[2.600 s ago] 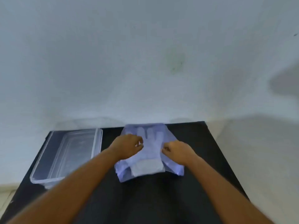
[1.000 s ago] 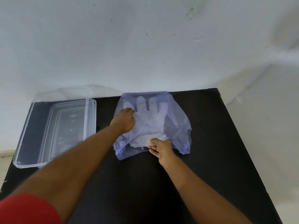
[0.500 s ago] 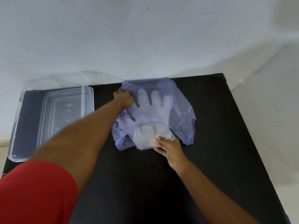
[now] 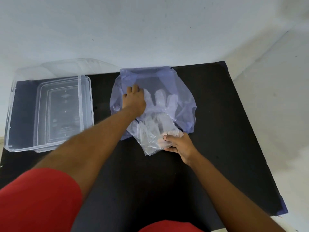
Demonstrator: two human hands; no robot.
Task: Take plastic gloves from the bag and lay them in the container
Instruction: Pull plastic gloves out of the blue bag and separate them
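A thin bluish plastic bag (image 4: 182, 84) lies at the back middle of the black table (image 4: 217, 131). A stack of clear plastic gloves (image 4: 160, 99) shows through it, fingers pointing away from me. My left hand (image 4: 133, 99) presses flat on the bag's left part, holding it down. My right hand (image 4: 177, 143) pinches the cuff of a clear plastic glove (image 4: 150, 133), which is drawn partly out of the bag's near opening. A clear rectangular container (image 4: 85, 104) stands on the table's left side, with nothing visible inside.
The container's clear lid (image 4: 66, 67) leans against the white wall (image 4: 150, 30) behind it. The table's right edge (image 4: 254, 131) drops to a pale floor. Red sleeves fill the bottom of the view.
My right hand has pulled a glove's cuff toward me, out of the bag's near opening. My left hand shifted a little and keeps pressing the bag down. The view tilted downward.
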